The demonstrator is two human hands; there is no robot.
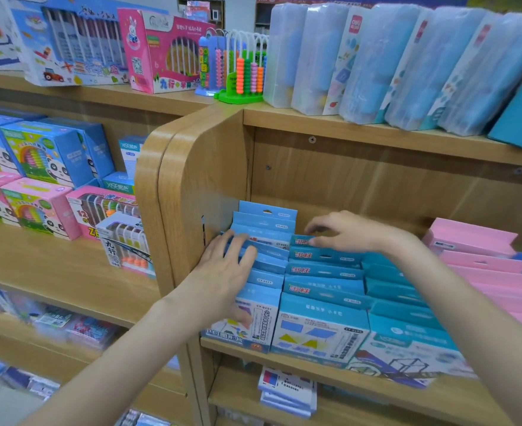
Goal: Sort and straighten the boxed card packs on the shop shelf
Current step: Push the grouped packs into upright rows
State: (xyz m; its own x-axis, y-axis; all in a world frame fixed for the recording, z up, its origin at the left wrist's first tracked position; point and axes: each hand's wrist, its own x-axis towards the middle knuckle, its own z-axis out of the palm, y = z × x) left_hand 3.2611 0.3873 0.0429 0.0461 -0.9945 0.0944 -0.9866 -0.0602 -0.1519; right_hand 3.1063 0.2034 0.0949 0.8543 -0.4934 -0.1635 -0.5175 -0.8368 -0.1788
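Observation:
Several blue boxed card packs stand in rows on the middle wooden shelf (284, 358). My left hand (225, 262) lies with straight fingers on the tops of the left row of packs (265, 229), next to the shelf's side panel. My right hand (342, 232) reaches over the second row (324, 272), its thumb and fingers curled and pinching the top flap of the rearmost pack there. A third row of darker blue packs (395, 290) sits to the right, partly hidden by my right forearm. Front packs show coloured shapes.
Pink flat boxes (481, 259) fill the shelf's right end. Above, wrapped blue cases (376, 63) lean in a row beside a bead abacus (244, 72). The left shelving unit holds panda abacus boxes (41, 158). More card packs (287, 392) lie on the shelf below.

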